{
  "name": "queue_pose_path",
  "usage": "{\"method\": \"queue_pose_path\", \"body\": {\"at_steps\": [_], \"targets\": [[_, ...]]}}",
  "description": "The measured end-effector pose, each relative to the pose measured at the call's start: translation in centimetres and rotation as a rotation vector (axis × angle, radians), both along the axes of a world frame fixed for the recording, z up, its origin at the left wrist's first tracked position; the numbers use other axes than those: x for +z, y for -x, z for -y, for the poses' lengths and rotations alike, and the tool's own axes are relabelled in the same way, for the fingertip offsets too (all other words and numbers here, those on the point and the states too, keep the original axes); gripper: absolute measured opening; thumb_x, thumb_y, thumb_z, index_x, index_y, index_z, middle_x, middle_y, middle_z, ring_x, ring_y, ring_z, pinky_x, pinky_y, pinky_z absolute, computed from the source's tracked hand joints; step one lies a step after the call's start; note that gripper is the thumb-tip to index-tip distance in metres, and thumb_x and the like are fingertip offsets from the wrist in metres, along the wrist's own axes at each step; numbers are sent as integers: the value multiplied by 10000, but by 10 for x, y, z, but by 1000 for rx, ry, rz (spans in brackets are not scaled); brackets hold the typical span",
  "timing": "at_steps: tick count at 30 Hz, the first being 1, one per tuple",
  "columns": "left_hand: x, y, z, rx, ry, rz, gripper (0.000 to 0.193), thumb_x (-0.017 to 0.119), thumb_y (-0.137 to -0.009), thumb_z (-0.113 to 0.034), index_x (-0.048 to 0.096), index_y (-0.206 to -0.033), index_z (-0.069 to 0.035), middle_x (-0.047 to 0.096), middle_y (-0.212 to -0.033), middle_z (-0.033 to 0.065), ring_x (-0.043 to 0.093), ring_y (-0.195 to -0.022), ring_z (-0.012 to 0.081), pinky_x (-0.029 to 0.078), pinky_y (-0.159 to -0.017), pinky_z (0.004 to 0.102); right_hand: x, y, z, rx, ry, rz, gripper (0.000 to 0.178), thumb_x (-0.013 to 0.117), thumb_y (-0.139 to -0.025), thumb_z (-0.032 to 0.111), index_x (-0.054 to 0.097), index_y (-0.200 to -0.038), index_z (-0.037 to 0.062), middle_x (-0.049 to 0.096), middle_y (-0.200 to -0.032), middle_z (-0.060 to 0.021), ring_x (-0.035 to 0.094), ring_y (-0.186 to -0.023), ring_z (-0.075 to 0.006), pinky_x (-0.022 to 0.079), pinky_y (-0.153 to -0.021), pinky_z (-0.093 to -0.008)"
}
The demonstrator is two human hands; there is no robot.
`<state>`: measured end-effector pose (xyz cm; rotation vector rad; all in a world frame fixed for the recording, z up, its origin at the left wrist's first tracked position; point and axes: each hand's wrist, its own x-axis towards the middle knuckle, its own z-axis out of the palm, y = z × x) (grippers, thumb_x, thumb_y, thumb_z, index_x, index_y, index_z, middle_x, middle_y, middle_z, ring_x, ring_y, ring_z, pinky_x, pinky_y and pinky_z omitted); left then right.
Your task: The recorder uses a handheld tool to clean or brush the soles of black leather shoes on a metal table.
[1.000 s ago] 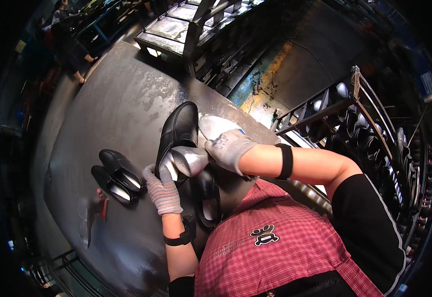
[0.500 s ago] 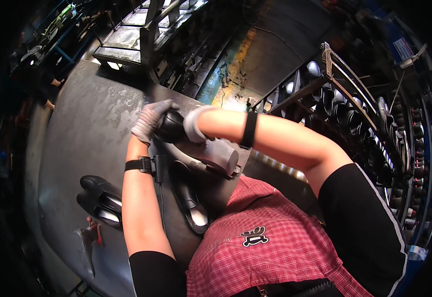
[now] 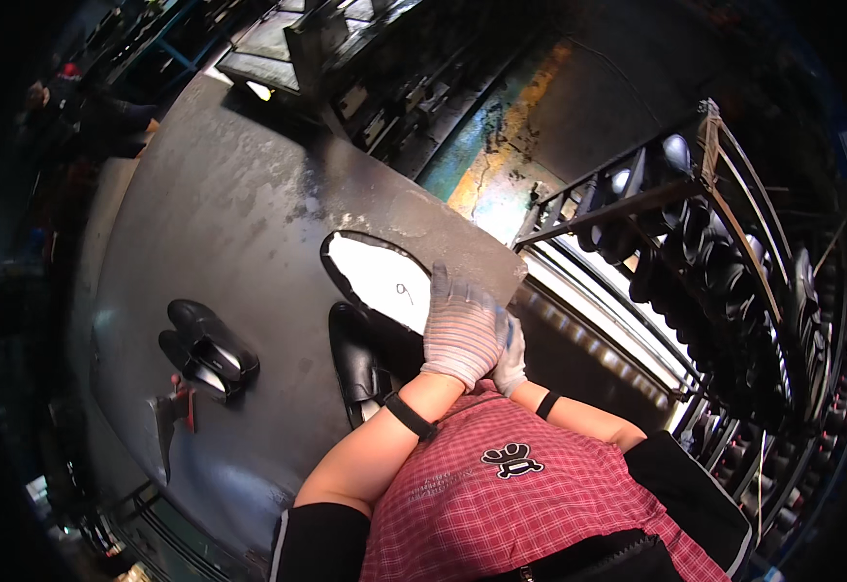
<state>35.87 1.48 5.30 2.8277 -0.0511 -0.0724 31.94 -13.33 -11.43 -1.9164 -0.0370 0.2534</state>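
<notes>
A black shoe [image 3: 375, 276] lies sole side up on the grey metal table, its white bottom bearing a small pen mark and its toe pointing away to the left. My left hand [image 3: 464, 330], in a striped grey glove, is wrapped over its heel end, fingers along the side of the sole. Close against it, my gloved right hand [image 3: 512, 361] is curled near the heel; the left hand hides most of its fingers and whatever is in them. Just left of the held shoe, a black slip-on shoe [image 3: 351, 354] rests on the table, partly covered by my left forearm.
A pair of black shoes [image 3: 208, 341] sits on the left of the metal table [image 3: 249, 213]. In front of it is a metal tool with a red part [image 3: 173, 417]. At right, a rack [image 3: 637, 199] holds several rows of black shoes. A person [image 3: 103, 116] is at far left.
My hands have come nearer and to the right, from the shoe's toe to its heel end. The shoe's white bottom now faces up, and the view has shifted slightly.
</notes>
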Motion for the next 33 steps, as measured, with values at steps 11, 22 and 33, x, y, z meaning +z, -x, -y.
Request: {"method": "queue_pose_path", "body": {"at_steps": [11, 22, 33], "targets": [[-58, 145, -225, 1308, -267, 322, 842, 721, -838, -391, 319, -1534, -138, 291, -1556, 240, 270, -1428, 431, 192, -1193, 552, 127, -29, 20, 613, 265, 585, 803, 746, -839, 396, 379, -1480, 81, 282, -1549, -273, 354, -1403, -462, 325, -1120, -542], [-57, 307, -179, 1207, -50, -134, 329, 788, -684, -467, 763, -758, -147, 589, -1264, 193, 428, -1324, 378, 110, -1208, 587, 129, -104, -179, 853, 449, 811, 761, 756, -826, 362, 429, -1474, 131, 328, -1515, -315, 377, -1369, -479, 350, -1085, -550], [-56, 492, -494, 1796, 1347, 1637, 593, 627, -899, -360, 470, -1406, -96, 475, -1483, 71, 429, -1365, 301, 324, -1137, 513, 142, -172, -404, 808, 229, 928, 949, 631, -871, 571, 245, -1538, 17, 291, -1559, -262, 307, -1418, -442, 257, -1171, -512]]}}
